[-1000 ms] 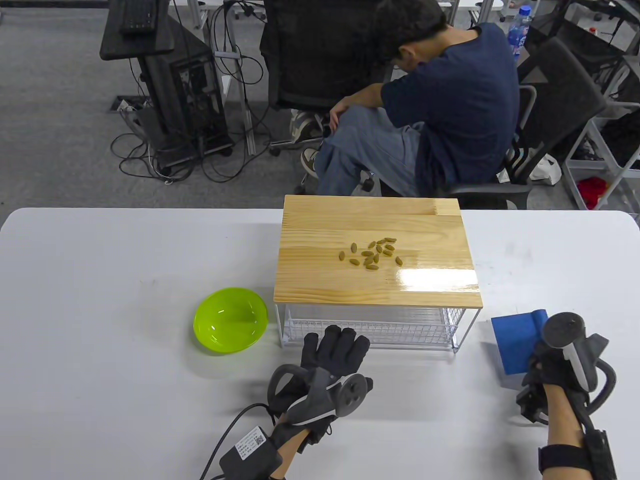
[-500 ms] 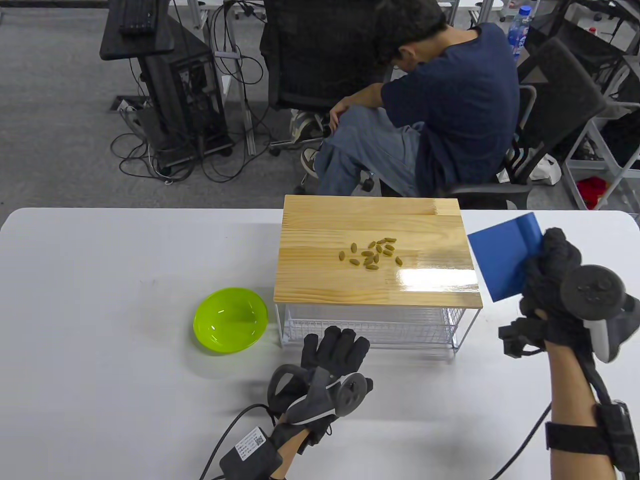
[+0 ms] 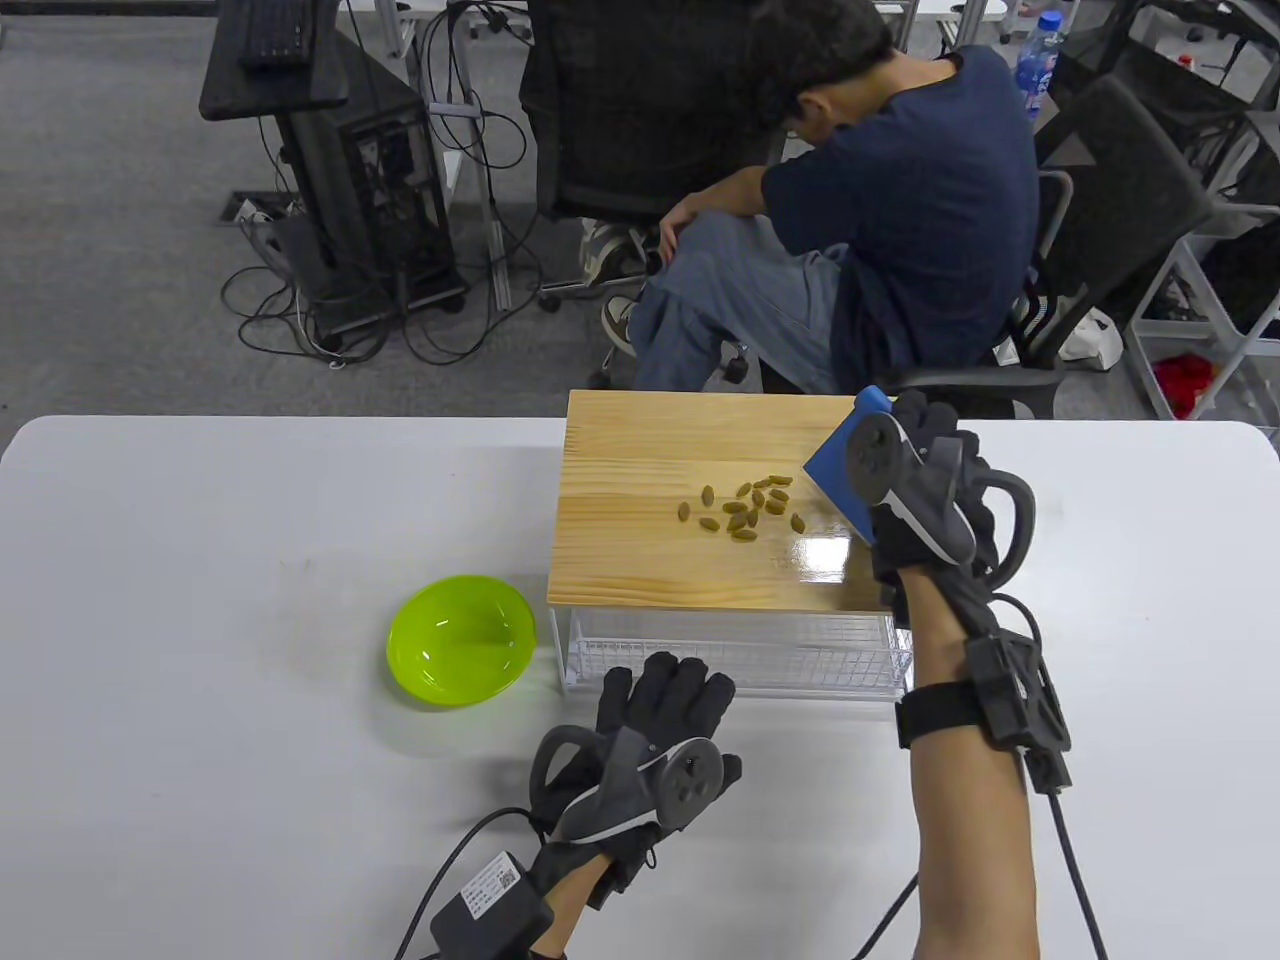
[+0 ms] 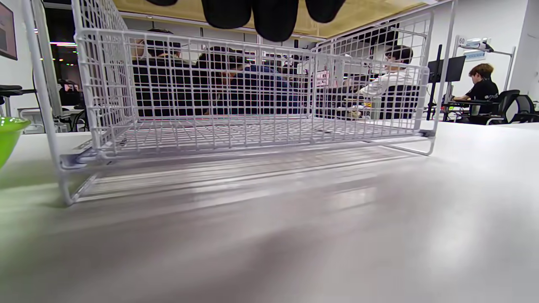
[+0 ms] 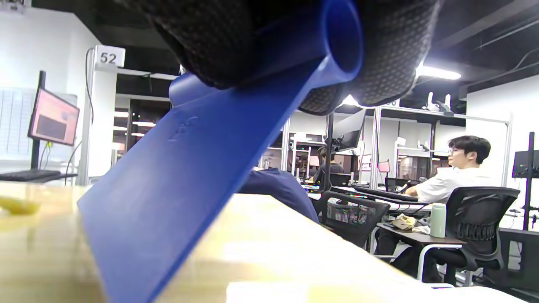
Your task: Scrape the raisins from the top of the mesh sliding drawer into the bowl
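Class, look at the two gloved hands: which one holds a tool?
The right hand, over the wooden top, grips the blue scraper. The left hand lies flat and empty on the table.

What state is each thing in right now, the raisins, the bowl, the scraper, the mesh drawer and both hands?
raisins: clustered on the wooden top, unswept
green bowl: upright, empty, on the table left of the drawer unit
blue scraper: tilted, right of the raisins
mesh drawer: pushed in, empty
right hand: grips the scraper
left hand: flat on the table, fingers straight
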Demonstrator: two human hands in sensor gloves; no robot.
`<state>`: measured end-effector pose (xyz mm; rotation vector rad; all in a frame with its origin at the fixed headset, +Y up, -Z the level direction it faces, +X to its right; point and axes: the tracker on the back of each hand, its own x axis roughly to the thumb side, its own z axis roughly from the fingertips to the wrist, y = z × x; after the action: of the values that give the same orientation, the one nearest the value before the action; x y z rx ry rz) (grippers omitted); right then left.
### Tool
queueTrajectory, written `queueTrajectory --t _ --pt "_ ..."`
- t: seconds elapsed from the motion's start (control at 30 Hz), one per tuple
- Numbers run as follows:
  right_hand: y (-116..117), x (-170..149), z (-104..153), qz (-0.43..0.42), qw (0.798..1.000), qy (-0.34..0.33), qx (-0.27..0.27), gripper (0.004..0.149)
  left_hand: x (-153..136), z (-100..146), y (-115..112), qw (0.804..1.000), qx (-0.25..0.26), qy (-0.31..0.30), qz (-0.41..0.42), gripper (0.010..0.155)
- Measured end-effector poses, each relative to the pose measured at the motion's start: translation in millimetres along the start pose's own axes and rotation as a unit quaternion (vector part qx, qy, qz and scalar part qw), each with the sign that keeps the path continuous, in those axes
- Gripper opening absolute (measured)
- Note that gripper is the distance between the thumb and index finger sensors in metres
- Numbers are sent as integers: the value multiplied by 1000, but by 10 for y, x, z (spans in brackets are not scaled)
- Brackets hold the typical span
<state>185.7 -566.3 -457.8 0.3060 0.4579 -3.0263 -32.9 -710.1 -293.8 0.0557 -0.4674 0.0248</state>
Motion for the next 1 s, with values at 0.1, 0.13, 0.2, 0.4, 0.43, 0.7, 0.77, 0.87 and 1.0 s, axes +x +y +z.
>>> queueTrajectory --t 0.1,0.13,0.2,0.4,0.43,0.7,0.77,0.87,1.0 --pt "25 77 -48 -11 1000 -9 5 59 17 -5 -5 1000 -3 -4 -2 73" --pt "28 106 -58 -26 999 -22 11 59 16 -9 -8 1000 -4 -4 1 73" --pt "22 157 -56 -37 998 -43 19 59 12 -14 -15 1000 -5 -5 3 73" --pt "-7 176 40 -59 994 -88 19 59 4 -21 -19 1000 -8 -3 4 73" --pt "-11 180 68 -66 993 -100 17 59 7 -24 -22 1000 -10 -3 3 73" --pt "-64 228 245 -70 985 -159 -4 59 27 -27 -35 1000 -5 -7 -3 72" --pt "-68 231 282 -71 983 -169 -9 59 23 -25 -34 1000 -9 -7 -5 71" --pt "-82 238 348 -78 978 -192 -15 59 0 -35 -39 1000 -14 -4 -5 71" --pt "-105 262 429 -80 972 -221 -26 59 -15 -46 -59 1000 -25 -6 -4 71"
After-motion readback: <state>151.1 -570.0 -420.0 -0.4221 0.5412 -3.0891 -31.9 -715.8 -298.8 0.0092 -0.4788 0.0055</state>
